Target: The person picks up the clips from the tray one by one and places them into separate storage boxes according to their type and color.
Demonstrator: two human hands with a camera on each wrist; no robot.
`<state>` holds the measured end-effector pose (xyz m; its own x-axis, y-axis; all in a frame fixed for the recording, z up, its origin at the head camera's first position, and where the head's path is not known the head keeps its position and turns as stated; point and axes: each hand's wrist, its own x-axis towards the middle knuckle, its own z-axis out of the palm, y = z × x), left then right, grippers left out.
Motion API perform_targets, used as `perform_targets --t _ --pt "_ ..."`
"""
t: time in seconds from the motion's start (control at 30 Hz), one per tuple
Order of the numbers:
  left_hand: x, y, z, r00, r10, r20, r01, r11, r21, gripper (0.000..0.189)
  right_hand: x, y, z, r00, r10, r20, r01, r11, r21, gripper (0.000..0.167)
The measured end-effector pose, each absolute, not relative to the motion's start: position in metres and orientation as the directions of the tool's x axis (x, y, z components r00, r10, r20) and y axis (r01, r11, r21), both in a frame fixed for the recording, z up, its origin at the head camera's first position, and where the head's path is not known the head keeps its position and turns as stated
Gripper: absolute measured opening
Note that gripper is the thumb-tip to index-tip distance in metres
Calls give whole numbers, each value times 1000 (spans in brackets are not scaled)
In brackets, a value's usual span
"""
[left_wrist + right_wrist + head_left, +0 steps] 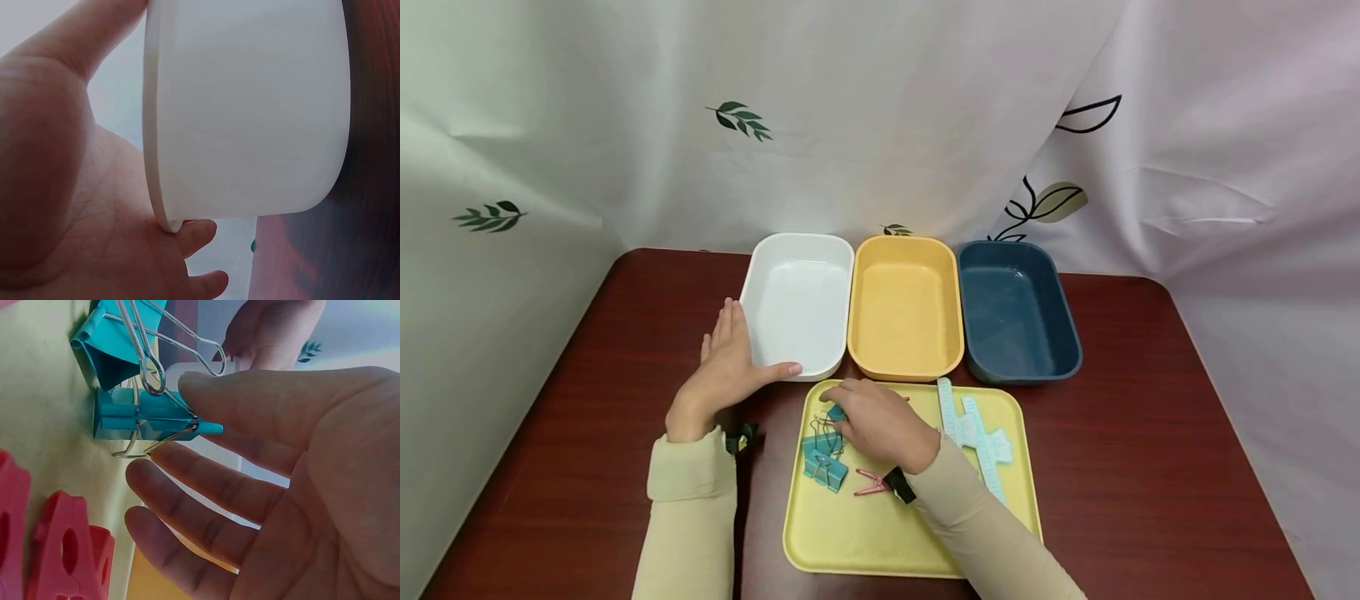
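Observation:
My left hand [724, 371] lies against the front left corner of a white bin [797, 308], fingers straight along its side and thumb across the front rim. In the left wrist view the bin's wall [250, 112] stands between thumb and fingers. Over the yellow tray [865, 533], my right hand [887, 421] pinches a teal binder clip [147, 419] between thumb and fingers. Another teal binder clip [115, 347] is right beside it. More teal binder clips [825, 471] lie at the tray's left. Pink clothespins [65, 550] lie close to the right hand, partly hidden under it in the head view.
A yellow bin [906, 308] and a dark blue bin [1021, 312] stand in a row beside the white one, behind the tray. Light blue rulers [983, 442] lie at the tray's right. A patterned curtain [880, 108] hangs behind the dark red table [1150, 433].

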<state>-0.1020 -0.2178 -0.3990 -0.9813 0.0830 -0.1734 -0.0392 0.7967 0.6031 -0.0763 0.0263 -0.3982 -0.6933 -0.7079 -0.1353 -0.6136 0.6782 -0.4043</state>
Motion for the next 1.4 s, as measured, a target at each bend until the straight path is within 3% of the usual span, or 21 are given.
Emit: perform_targets --t 1.4 --pt "-101 -217 -398 -978 82 -192 -55 786 616 137 -82 43 -388 -665 -744 65 -673 558 -486 18"
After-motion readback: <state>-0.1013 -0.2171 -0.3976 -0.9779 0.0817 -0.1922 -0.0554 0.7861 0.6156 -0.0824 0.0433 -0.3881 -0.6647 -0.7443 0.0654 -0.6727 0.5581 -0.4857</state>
